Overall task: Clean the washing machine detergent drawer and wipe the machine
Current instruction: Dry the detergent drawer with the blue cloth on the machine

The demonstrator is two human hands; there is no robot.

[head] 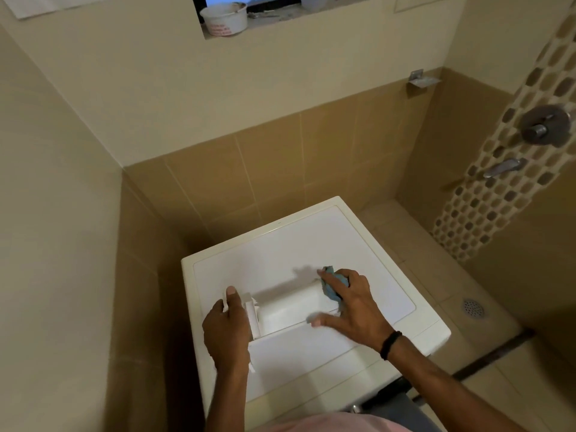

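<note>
A white washing machine [327,244] stands in the tiled corner, seen from above. On its top lies the white detergent drawer [290,310], pulled out and resting lengthwise. My left hand [227,332] grips the drawer's left end, thumb up along its edge. My right hand [352,304] holds a blue cloth [333,283] pressed against the drawer's right end, with the thumb spread toward the drawer's front edge.
Tiled walls close in behind and to the left of the machine. A shower valve [545,126] and a lever tap [503,168] stick out of the right wall. A floor drain [473,308] lies at the right. A white tub [224,18] sits on the window ledge above.
</note>
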